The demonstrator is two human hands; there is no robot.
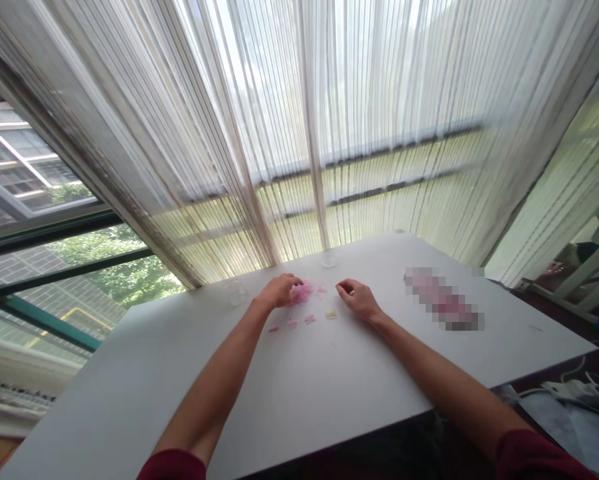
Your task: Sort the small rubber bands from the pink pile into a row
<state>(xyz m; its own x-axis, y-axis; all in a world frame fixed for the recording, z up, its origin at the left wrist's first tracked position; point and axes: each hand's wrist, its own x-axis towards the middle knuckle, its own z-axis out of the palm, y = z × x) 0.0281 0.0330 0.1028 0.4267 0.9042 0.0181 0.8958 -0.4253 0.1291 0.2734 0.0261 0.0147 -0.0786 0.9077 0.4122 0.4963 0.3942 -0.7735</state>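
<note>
My left hand (280, 291) reaches over the left side of a small pile of pink pieces (300, 294), its fingers bent but apart, the tips at the pile. Just right of the pile lie a few loose pink pieces (320, 289). My right hand (359, 299) rests further right, with thumb and fingers curled together; anything between them is too small to make out. Nearer to me, small groups form a row: a darker pink group (274, 329), a pale pink group (292, 324), another pink group (309, 319) and a yellowish group (332, 315).
A clear round dish (328, 261) stands behind the pile, and another clear container (236, 293) left of my left hand. A blurred-out pinkish long item (443, 299) lies on the right of the white table (219, 413). Sheer curtains (289, 133) hang along the back edge.
</note>
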